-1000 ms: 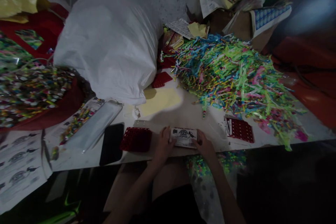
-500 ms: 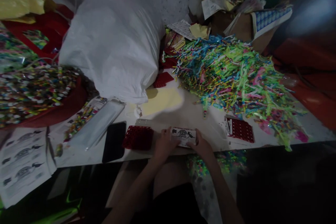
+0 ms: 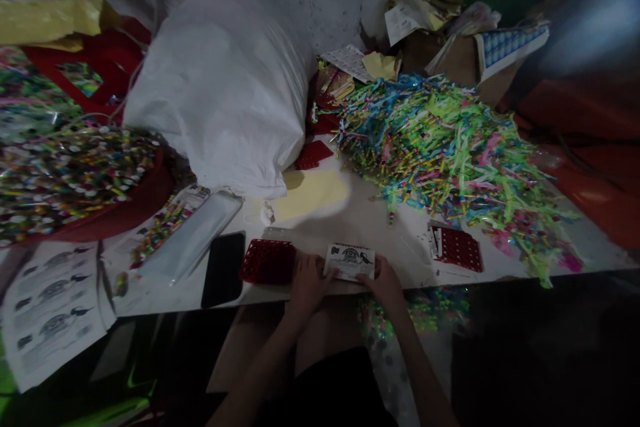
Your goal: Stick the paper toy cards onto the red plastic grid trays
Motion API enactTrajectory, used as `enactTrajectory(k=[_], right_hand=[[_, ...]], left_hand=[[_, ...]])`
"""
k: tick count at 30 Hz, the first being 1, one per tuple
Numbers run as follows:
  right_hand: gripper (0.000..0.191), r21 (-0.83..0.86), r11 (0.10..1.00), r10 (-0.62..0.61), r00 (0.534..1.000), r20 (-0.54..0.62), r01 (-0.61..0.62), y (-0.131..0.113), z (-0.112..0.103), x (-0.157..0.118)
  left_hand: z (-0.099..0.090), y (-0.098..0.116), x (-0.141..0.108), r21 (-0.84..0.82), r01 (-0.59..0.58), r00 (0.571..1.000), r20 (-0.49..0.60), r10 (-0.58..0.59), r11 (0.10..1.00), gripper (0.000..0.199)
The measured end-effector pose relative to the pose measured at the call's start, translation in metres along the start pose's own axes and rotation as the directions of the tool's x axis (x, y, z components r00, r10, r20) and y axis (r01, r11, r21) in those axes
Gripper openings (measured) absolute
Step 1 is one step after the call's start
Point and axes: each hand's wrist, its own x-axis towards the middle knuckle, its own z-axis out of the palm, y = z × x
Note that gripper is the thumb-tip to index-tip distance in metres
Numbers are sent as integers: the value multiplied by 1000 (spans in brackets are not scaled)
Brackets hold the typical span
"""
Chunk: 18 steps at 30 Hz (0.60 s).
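Observation:
A small white printed card with a black logo lies at the front edge of the table, with a red perforated edge showing behind its top. My right hand grips the card's right side, thumb over its lower corner. At the card's left side is my left hand. Its thumb reaches the lower left corner, while its fingers are stretched out and apart from the card. Just left of those fingers sits a stack of red perforated pieces. Dim light blurs the fingertips.
A black phone and clear plastic sleeves lie to the left. Another red perforated stack is on the right. Behind are a large white sack and a heap of colourful ribboned sticks. Printed sheets hang at the front left.
My left fingers have shifted left, off the card's upper left edge. My right hand stays at the card's right side. The view has turned slightly.

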Motion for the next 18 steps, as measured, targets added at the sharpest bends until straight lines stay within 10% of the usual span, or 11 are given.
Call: enactTrajectory(k=[6, 14, 18], right_hand=[[40, 144, 990, 10, 998, -62, -1, 0, 4, 0], [54, 285, 955, -17, 977, -213, 79, -15, 3, -24], [45, 338, 918, -126, 960, -248, 208, -32, 3, -37]], left_hand=[[-3, 6, 10, -552, 247, 968, 182, -173, 796, 32], [-33, 29, -16, -863, 351, 936, 332, -116, 362, 77], [-55, 28, -28, -881, 373, 927, 363, -91, 290, 57]])
